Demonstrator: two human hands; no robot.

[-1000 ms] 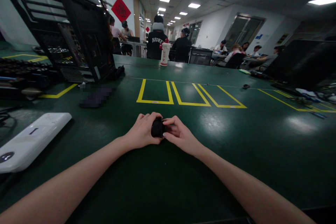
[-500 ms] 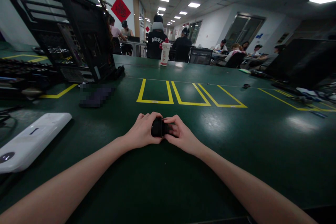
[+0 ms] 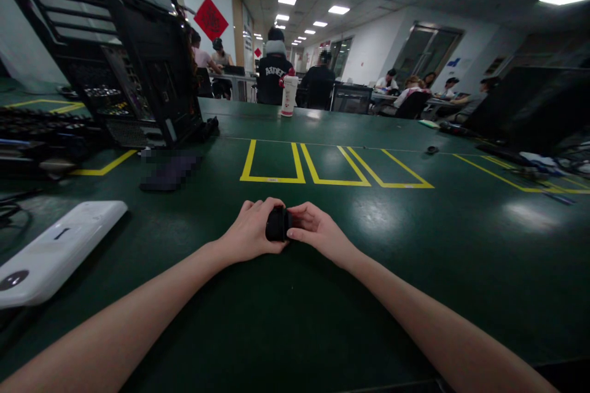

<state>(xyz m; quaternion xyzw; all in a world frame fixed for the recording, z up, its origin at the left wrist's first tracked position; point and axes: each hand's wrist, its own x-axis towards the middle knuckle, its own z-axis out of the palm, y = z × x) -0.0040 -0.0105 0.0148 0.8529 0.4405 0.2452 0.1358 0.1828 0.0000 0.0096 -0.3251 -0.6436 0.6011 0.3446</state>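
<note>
While your left forearm crosses the green tabletop (image 3: 295, 319), a white slab-shaped device (image 3: 59, 252) with a dark round inset lies to the left of your left hand, well apart from it. Beyond that hand, also to its left, stands a black computer case (image 3: 173, 80); a dark purple item (image 3: 170, 173), obscured by blurring, lies nearer.

Your left hand (image 3: 254, 230) is curled around a small black rounded housing (image 3: 275, 225), fingers over the top and thumb beneath. The housing sits in that grasp, between your two hands, its raised rim facing right. Whether its underside bears on the tabletop cannot be determined.

Your right hand (image 3: 316, 233) has bent fingers and thumb at the rim side; whether it grips or merely touches cannot be told.

Handling assessment, by appearance only: the housing is probably light and stiff, likely hard plastic. Its smooth body could slip under dry fingertips, so a wrapped left-hand hold looks sound. The rim offers the surest purchase for your right thumb and fingertips; moderate pressure is advisable, since thin edges may be fragile.

Ahead of your right hand are three yellow tape outlines (image 3: 341, 183). Farther right and beyond it lies a small black round piece (image 3: 432, 150).
</note>
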